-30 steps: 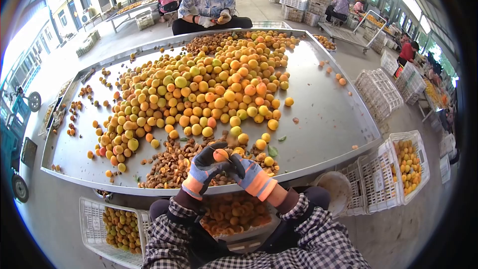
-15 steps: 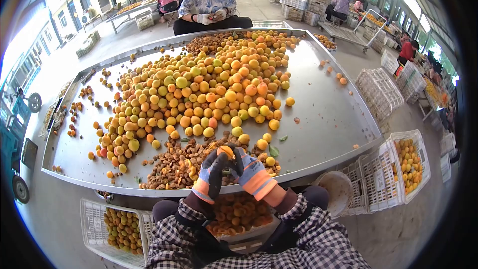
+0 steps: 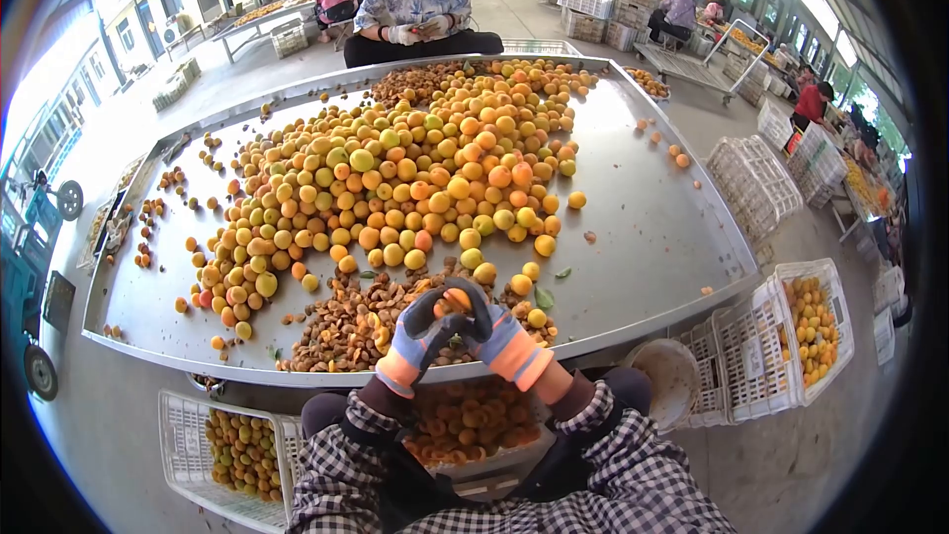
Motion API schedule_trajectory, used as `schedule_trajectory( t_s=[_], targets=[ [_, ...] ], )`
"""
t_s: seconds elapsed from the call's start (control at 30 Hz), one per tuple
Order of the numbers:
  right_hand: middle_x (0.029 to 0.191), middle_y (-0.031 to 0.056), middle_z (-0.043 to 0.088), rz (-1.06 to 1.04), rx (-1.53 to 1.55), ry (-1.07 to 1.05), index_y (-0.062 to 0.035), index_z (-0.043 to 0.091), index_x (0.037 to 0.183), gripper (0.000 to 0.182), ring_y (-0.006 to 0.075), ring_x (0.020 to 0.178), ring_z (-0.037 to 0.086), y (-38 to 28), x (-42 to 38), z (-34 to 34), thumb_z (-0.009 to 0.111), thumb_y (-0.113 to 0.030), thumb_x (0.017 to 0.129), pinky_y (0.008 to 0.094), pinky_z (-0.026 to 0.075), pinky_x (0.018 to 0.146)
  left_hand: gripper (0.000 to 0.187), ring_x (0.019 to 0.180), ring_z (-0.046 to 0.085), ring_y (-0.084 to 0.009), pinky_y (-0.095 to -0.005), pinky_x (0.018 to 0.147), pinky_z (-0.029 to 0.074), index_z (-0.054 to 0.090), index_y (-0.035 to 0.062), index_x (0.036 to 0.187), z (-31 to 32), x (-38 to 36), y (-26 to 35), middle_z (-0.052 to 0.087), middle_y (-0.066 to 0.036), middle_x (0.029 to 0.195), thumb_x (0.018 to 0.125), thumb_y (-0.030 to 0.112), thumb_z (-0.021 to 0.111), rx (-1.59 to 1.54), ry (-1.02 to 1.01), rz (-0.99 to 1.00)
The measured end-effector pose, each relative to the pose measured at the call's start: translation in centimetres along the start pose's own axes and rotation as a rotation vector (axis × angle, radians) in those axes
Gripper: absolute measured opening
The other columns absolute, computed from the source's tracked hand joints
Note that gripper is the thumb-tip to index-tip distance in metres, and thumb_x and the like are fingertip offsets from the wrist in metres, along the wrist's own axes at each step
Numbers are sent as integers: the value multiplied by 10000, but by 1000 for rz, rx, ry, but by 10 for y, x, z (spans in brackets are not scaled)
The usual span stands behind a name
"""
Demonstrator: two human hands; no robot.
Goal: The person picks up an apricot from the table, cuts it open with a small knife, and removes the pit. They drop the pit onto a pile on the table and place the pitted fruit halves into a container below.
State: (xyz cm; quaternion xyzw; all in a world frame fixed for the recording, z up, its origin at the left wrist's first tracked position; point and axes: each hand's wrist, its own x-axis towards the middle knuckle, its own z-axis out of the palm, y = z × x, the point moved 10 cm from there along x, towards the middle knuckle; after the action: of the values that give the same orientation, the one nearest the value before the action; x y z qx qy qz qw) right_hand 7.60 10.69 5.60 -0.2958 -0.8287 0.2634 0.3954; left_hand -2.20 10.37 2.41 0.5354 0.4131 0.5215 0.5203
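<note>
Both my hands wear grey, orange-striped gloves with dark fingers and meet over the near edge of the metal table (image 3: 643, 267). Between the fingertips of my left hand (image 3: 420, 336) and my right hand (image 3: 494, 331) is an orange apricot (image 3: 456, 299), gripped from both sides. Part of the fruit is hidden by the fingers. Just beneath and to the left lies a heap of brown pits (image 3: 341, 331). Beyond it spreads a large pile of yellow-orange apricots (image 3: 395, 168).
Below my hands stands a crate of orange fruit pieces (image 3: 474, 420). Apricot crates stand at lower left (image 3: 242, 455) and right (image 3: 811, 326), near a white bucket (image 3: 667, 376). Across the table sits a gloved co-worker (image 3: 415, 10); other people work farther back.
My hands have turned slightly around the fruit, and my left hand has shifted a little left and down. The co-worker's hands across the table have moved slightly.
</note>
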Motion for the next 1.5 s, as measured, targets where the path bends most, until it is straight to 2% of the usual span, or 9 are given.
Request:
schedule_trajectory(
  t_s=[0.07,0.17,0.33,0.4,0.53,0.67,0.87,1.2,1.5],
  targets=[
    [1173,96,585,-102,18,76,-97,371,1372,633,270,987,617,-3,2,-12,621,-26,795,339,520,771,421,951,562,-122,-269,823,471,515,-20,1223,-1,-3,12,608,-60,1063,862,159,639,-9,-4,10],
    [1103,4,571,486,837,-86,-67,389,1362,591,47,860,549,40,-14,9,597,44,820,209,487,727,437,870,576,-104,-247,750,482,488,8,1277,3,-9,4,616,-55,1039,874,146,587,-154,-60,-97],
    [1141,30,576,393,841,-1,-78,402,1361,573,53,838,557,29,-12,-16,588,39,832,212,492,701,440,709,555,-67,-214,604,453,493,25,1288,-15,-7,-6,628,-38,995,860,73,583,-229,94,-168],
    [1214,41,561,547,583,-580,-86,431,1350,557,53,861,557,7,-28,11,602,32,834,225,496,734,442,703,547,-69,-198,616,444,487,29,1291,-26,-4,-8,625,-28,939,857,56,567,-162,148,-141],
    [1227,38,567,299,468,-677,-123,437,1362,580,60,873,560,-18,-27,7,642,-12,831,267,489,808,479,900,598,-125,-266,799,513,492,10,1287,-23,-7,-4,599,-70,1113,819,-62,558,-204,99,-144],
    [1075,75,657,298,599,-127,-80,568,1204,395,95,854,606,25,-6,-14,659,-42,822,257,494,780,477,945,595,-134,-278,824,508,487,-1,1288,-6,-8,-10,594,-80,1138,820,-51,567,-145,14,-91],
    [1039,89,644,14,-91,-32,-89,625,1114,367,250,867,647,10,3,-4,681,-44,755,300,518,768,549,965,580,-125,-264,841,482,423,0,1336,-1,-6,-7,606,-98,1111,811,-60,574,170,75,9],
    [899,142,637,142,-56,179,-106,595,1026,202,324,799,624,26,5,-24,640,-157,836,384,506,654,389,799,591,-97,-237,699,498,549,50,1198,-15,-9,-23,627,-43,990,817,-31,552,-132,99,-218],
    [711,52,592,336,920,610,-18,571,1034,198,81,483,479,34,1,-54,610,-117,867,206,379,421,362,844,579,-96,-240,727,491,554,53,1156,4,-6,-45,619,-30,992,800,36,619,-51,13,-148]
  ],
)
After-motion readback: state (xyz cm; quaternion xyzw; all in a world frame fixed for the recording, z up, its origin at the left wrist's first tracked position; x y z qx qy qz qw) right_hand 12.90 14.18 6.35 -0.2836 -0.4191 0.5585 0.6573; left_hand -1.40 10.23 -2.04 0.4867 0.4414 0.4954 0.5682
